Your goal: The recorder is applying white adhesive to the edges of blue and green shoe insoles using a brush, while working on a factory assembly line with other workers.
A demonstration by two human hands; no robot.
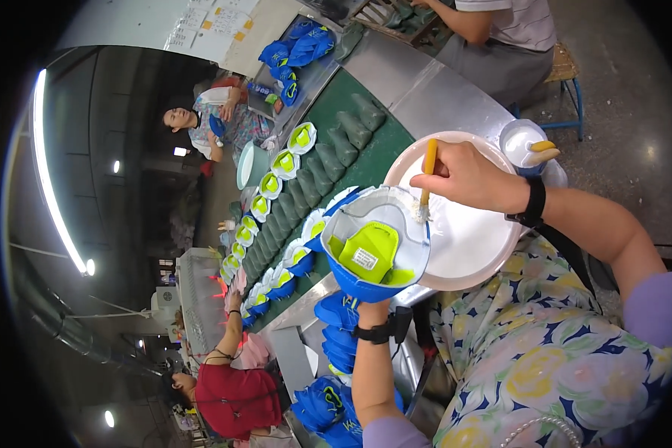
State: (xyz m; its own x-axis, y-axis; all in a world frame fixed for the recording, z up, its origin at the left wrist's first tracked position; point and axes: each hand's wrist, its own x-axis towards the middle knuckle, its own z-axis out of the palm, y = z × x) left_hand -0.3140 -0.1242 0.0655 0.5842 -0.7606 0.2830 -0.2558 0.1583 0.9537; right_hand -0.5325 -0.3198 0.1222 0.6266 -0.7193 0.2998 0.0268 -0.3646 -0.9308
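Observation:
My left hand (374,310) holds a blue shoe upper (360,282) from below; its fingers are mostly hidden behind it. The upper's open underside faces up, showing a white rim and a bright yellow-green lining with a small white label. Between the fingers of my right hand (470,175) is a brush (429,168) with a yellow handle. Its white-coated bristles touch the upper's white rim on the right side. Directly behind and beneath the brush lies a wide pale basin (474,278) with white liquid in it.
On the green conveyor belt (384,138) stand rows of dark shoe lasts (317,179) and white-rimmed uppers (286,162). Stacked blue uppers (340,336) lie near my left forearm. A white pot (521,142) with yellow-handled brushes stands beyond the basin. Other people work around the line.

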